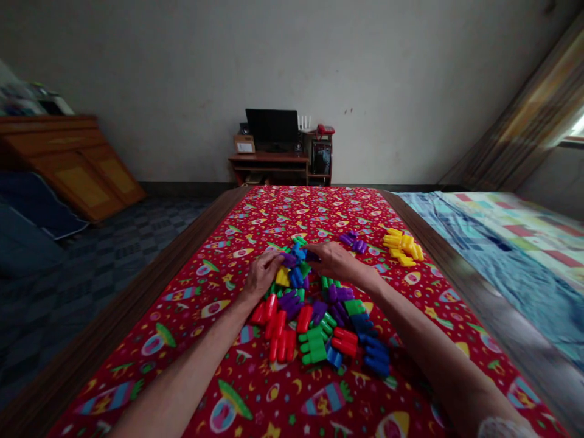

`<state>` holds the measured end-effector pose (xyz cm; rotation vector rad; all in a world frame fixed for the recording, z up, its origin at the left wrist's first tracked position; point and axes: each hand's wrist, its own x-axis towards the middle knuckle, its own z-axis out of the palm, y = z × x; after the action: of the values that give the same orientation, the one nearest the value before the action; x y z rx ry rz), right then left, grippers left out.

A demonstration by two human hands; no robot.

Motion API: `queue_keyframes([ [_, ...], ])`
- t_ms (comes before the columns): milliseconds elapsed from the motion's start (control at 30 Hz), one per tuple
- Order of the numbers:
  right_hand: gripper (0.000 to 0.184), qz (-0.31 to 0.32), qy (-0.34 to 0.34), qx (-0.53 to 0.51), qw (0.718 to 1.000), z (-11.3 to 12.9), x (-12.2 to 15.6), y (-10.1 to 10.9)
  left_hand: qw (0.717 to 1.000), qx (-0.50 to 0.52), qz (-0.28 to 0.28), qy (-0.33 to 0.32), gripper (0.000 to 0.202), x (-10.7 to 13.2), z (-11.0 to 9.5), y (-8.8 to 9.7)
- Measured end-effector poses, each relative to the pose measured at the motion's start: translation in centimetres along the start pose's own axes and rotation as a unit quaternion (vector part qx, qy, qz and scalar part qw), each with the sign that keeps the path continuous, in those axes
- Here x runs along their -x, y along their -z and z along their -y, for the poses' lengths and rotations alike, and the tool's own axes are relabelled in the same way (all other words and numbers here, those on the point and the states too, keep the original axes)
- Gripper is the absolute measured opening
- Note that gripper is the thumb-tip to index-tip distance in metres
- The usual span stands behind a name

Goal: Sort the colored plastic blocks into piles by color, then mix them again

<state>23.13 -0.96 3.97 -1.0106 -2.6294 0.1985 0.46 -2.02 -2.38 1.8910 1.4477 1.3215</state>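
Observation:
A loose pile of plastic building blocks in red, green, blue, purple and yellow lies on a red patterned cloth [205,328]. At the pile's far left edge, my left hand [262,275] pinches a purple block [289,260]. Opposite it, my right hand [335,263] bends over the pile with its fingers closed on another purple block [312,256], mostly hidden by the hand. Between the two hands sit blue blocks [297,278] and a yellow block [283,277]. Nearer to me are red blocks [283,345], green blocks [314,345] and dark blue blocks [376,356].
A group of yellow blocks [404,246] lies apart at the right, with a few purple blocks [353,241] left of it. Brown wood [438,261] borders the cloth. Beyond stands a desk [269,159] with a monitor [272,126]; a bed [502,243] is at right.

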Motion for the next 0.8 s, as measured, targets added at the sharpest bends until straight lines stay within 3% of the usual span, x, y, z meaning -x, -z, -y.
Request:
queue_keyframes([
  [133,0.033,-0.005,-0.145,0.086,0.986,-4.9,1.3,1.4,0.996,-0.008,-0.050,0.074,0.054,0.0,0.2,0.2],
  [200,0.035,-0.028,-0.195,0.113,0.974,-6.9,2.2,1.8,0.997,-0.002,-0.040,0.068,0.053,0.1,0.1,0.1],
  [267,0.037,-0.076,-0.204,0.115,0.969,-7.7,2.6,1.8,0.998,0.008,-0.031,0.050,0.052,0.1,-0.1,0.0],
  [333,0.037,-0.142,-0.191,0.082,0.968,-6.9,2.3,1.5,0.999,0.018,-0.027,0.037,0.051,0.1,-0.2,0.0],
  [400,0.033,-0.161,-0.148,0.002,0.976,-4.6,1.5,0.9,0.999,0.027,-0.019,0.028,0.050,0.0,-0.2,0.0],
  [500,0.033,-0.097,-0.047,-0.099,0.989,-0.2,0.1,-0.4,0.999,0.039,0.000,0.014,0.050,-0.1,-0.3,0.0],
  [600,0.030,-0.070,-0.016,-0.083,0.994,2.5,-0.7,-1.4,0.999,0.045,0.020,-0.006,0.049,-0.2,-0.5,0.0],
  [700,0.026,-0.100,-0.056,-0.065,0.991,1.7,-0.7,-0.8,0.998,0.042,0.042,-0.017,0.049,0.1,-1.0,0.0],
  [800,0.030,-0.183,-0.141,-0.068,0.970,-2.0,-0.1,0.6,0.998,0.060,0.034,0.003,0.053,0.3,-1.2,0.1],
])
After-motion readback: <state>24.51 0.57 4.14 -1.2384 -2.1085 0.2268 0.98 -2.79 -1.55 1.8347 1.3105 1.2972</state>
